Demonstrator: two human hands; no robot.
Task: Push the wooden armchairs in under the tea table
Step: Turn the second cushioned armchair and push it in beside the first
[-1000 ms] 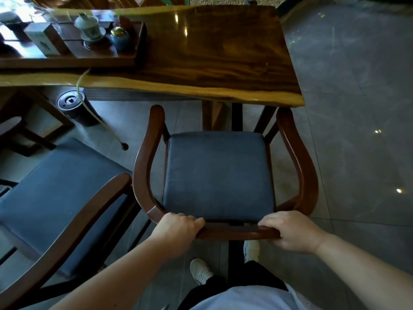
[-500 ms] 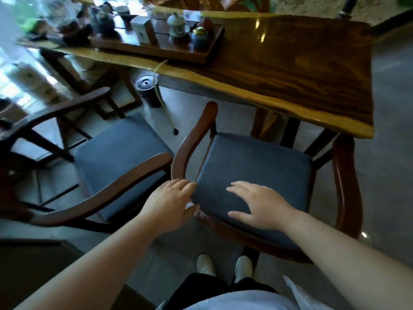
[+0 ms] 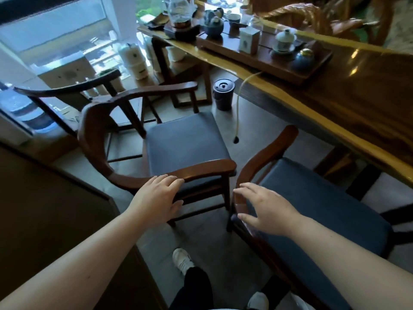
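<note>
Two wooden armchairs with dark blue seat pads stand by the long wooden tea table (image 3: 312,108). The right armchair (image 3: 324,209) has its front under the table edge. The left armchair (image 3: 185,139) stands out on the floor, turned sideways to the table. My left hand (image 3: 156,200) lies open, fingers spread, with the fingertips on the near armrest of the left armchair. My right hand (image 3: 266,206) hovers open over the back rail corner of the right armchair, holding nothing.
A tea tray (image 3: 263,52) with cups and jars sits on the table. A thin hose (image 3: 238,104) hangs from it beside a dark bin (image 3: 222,93) on the floor. A third chair (image 3: 67,92) stands at left; a dark cabinet (image 3: 55,209) is close on my left.
Both hands let go of the right armchair's back rail and opened. My view swung left. My left hand moved to the left armchair's armrest.
</note>
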